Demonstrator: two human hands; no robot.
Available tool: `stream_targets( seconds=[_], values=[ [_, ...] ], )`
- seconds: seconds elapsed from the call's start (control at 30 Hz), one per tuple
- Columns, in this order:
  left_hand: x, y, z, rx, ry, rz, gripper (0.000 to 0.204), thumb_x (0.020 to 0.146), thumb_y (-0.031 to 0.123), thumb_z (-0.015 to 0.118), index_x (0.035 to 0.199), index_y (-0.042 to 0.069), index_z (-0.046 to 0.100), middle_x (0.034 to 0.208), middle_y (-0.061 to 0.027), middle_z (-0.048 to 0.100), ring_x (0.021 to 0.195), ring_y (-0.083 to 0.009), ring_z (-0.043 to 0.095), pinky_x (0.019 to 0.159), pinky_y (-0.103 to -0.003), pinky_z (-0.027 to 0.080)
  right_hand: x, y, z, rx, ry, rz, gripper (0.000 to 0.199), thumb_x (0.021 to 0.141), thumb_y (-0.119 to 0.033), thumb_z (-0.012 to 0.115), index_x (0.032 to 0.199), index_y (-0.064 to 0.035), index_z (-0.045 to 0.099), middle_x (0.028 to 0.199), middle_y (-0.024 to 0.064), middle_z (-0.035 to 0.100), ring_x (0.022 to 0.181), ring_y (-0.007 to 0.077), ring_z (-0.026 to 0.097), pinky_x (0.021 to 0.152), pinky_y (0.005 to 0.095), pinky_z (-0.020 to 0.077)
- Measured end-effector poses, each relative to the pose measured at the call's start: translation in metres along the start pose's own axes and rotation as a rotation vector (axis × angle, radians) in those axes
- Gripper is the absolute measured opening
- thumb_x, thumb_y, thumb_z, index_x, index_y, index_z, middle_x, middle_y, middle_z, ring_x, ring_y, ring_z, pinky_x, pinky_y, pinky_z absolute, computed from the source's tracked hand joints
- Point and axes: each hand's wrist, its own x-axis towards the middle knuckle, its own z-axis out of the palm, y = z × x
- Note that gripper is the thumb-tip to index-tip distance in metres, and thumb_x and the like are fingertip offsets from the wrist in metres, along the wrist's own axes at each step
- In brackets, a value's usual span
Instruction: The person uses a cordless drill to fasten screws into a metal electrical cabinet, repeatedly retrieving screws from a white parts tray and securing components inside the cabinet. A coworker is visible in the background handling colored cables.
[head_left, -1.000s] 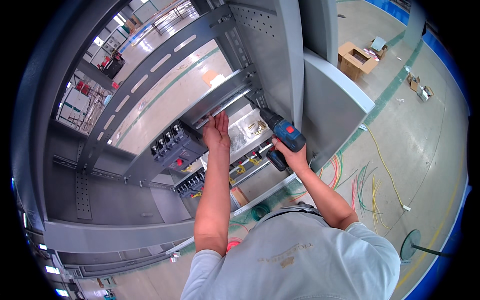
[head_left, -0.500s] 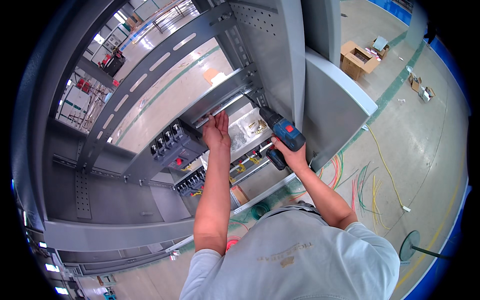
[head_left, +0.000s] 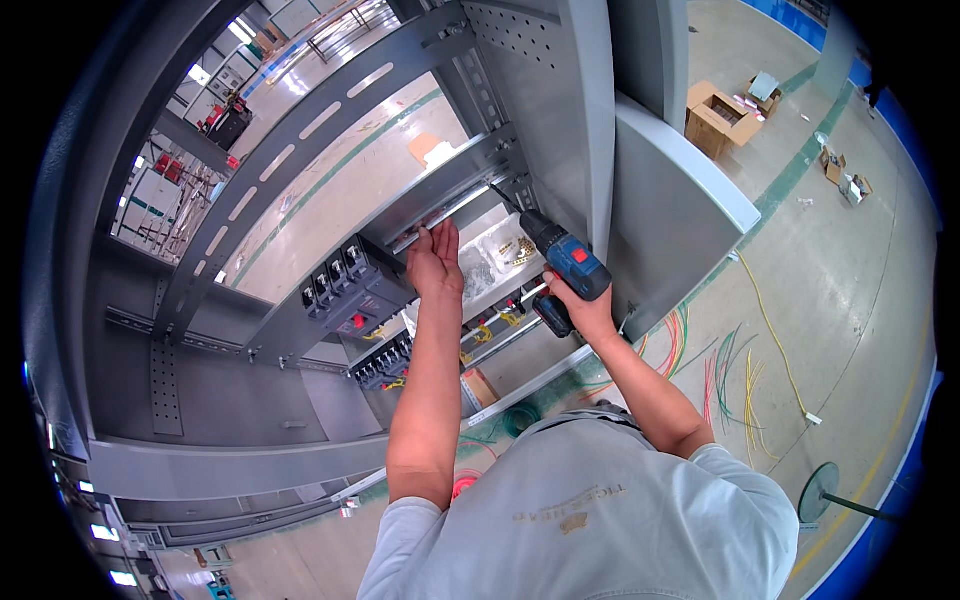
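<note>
My left hand (head_left: 436, 266) reaches up into a grey metal cabinet, palm turned up and fingers stretched out against a narrow silver rail (head_left: 462, 208). The rail lies along a grey crossbar (head_left: 440, 190). In my right hand (head_left: 588, 312) is a blue and black cordless drill (head_left: 566, 252), gripped by its handle. Its bit points up and left, close to the rail's right end; contact at the tip is too small to make out. Left of my left hand sits a dark grey circuit breaker (head_left: 355, 290) with a red button.
Beneath the rail is a white tray (head_left: 483, 292) with small brass-coloured parts and clear bags. More breakers (head_left: 385, 368) sit lower down. A grey panel (head_left: 675, 200) stands right of the drill. Coloured wires (head_left: 735, 385) and an open cardboard box (head_left: 718, 120) lie on the floor.
The view has shifted very slightly. Both hands and the drill keep nearly the same places at the rail.
</note>
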Motion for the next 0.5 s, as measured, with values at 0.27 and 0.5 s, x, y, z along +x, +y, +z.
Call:
stream_targets(
  seconds=[0.27,0.5],
  values=[
    [-0.0027,0.0013,0.0046,0.032,0.031,-0.014,0.020,0.106,0.011,0.048,0.124,0.003,0.052,0.113,-0.0211,0.069,0.108,-0.0333,0.071,0.095,-0.045,0.061,0.0010,0.0008,-0.0003,-0.014,-0.002,0.008,0.023,0.087,-0.005,0.076,0.108,0.0009,0.069,0.097,0.0061,0.073,0.084,0.0122,0.069,0.076,0.0308,0.0587],
    [-0.0023,0.0014,0.0055,0.045,0.043,-0.025,0.019,0.106,0.012,0.048,0.122,0.001,0.052,0.113,-0.0222,0.068,0.109,-0.0342,0.070,0.095,-0.045,0.061,0.0005,-0.0020,0.0013,-0.002,0.026,0.011,0.021,0.085,-0.007,0.077,0.104,0.0006,0.071,0.093,0.0047,0.073,0.082,0.0109,0.068,0.077,0.0295,0.0570]
  ],
)
